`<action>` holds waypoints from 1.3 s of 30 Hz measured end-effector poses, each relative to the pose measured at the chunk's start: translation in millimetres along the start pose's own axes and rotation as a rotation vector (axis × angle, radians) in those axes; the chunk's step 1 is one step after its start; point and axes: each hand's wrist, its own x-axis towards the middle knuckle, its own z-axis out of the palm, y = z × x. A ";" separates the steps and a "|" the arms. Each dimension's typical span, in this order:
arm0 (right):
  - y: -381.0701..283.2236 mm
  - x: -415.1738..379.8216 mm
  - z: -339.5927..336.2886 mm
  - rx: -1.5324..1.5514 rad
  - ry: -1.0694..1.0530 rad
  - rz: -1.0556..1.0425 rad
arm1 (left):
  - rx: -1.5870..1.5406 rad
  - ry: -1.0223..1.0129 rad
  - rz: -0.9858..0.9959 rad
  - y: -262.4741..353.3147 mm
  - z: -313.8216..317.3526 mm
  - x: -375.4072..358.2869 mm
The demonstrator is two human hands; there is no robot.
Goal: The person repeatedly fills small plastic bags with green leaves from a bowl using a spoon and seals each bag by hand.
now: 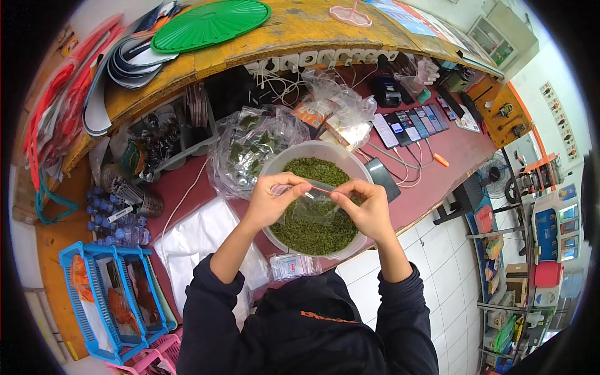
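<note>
My left hand [275,199] pinches one end of a small clear zip bag [312,214] along its red-lined top edge. At the other end of that edge, the fingers of my right hand [365,205] are closed on it too. The bag hangs over a round translucent tub [362,164] and overlaps the shredded green leaf material [315,240] inside. A small white piece shows close to my left fingertips. Just below the tub lies a pack of small clear bags [290,267].
A large clear bag of dark green packets [256,140] sits beside the tub. Several phones [412,125] with cables lie at right. White plastic sheets [203,247], blue baskets [115,300] and water bottles [119,219] stand left. A green lid [212,25] rests on the upper shelf.
</note>
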 end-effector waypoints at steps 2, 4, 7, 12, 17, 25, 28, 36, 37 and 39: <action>7.9 -0.7 1.8 0.080 0.007 -0.033 | -0.087 0.020 -0.005 2.9 8.6 -5.0; 9.2 -2.1 5.7 0.055 0.036 -0.083 | -0.073 0.027 0.036 1.9 15.7 -8.8; -5.1 -5.4 17.6 0.003 0.086 -0.134 | 0.035 0.032 0.092 18.7 28.9 -15.1; -23.7 -14.9 15.3 -0.030 0.119 -0.255 | 0.084 0.148 0.212 33.9 14.1 -20.1; -13.6 -20.8 -4.3 0.072 0.267 -0.239 | 0.311 0.537 0.312 34.4 -50.2 13.4; 3.4 -4.1 38.9 -0.064 0.431 -0.425 | 0.024 -0.019 0.006 -21.5 -43.7 35.6; 14.6 -3.2 44.8 -0.222 0.503 -0.510 | -0.158 -0.311 -0.205 9.5 4.0 15.4; 25.8 -17.7 9.2 -0.410 0.601 -0.333 | 0.487 -0.648 -0.077 26.3 21.0 23.3; 27.8 -20.9 3.5 -0.410 0.603 -0.334 | 0.567 -0.676 0.023 27.9 21.8 25.9; 29.2 -29.9 -4.5 -0.252 0.457 -0.344 | 0.732 -0.699 0.315 32.2 23.6 27.1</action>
